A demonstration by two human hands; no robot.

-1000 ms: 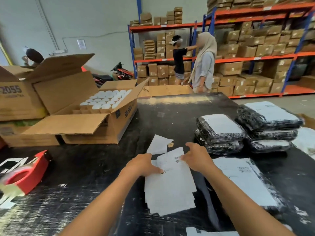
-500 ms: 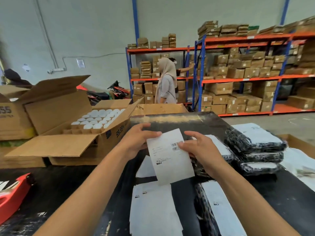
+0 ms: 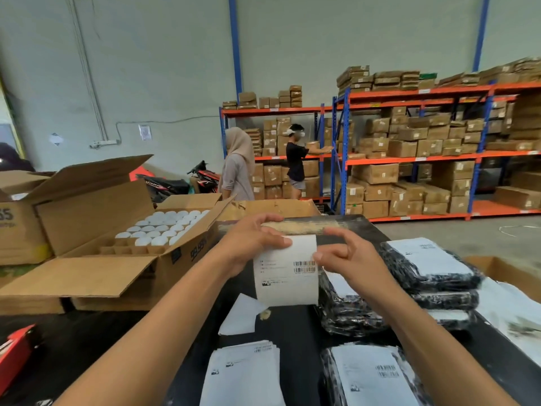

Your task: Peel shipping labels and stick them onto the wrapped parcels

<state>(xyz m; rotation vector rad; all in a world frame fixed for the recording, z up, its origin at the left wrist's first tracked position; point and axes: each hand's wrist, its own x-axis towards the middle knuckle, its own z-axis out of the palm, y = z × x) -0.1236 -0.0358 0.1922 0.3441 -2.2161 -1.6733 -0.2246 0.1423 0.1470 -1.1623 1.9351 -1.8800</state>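
Both hands, left hand [image 3: 251, 244] and right hand [image 3: 348, 259], are pinching one shipping label [image 3: 285, 276], apparently peeling its backing; next, pressing it onto a wrapped parcel [image 3: 371, 376].

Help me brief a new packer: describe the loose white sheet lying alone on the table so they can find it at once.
Start at the black table and find the shipping label held up between the left hand and right hand. Just below it lies the loose sheet, flat on the bare tabletop. Unlike the printed label stack nearer the person, it is single, blank and skewed.
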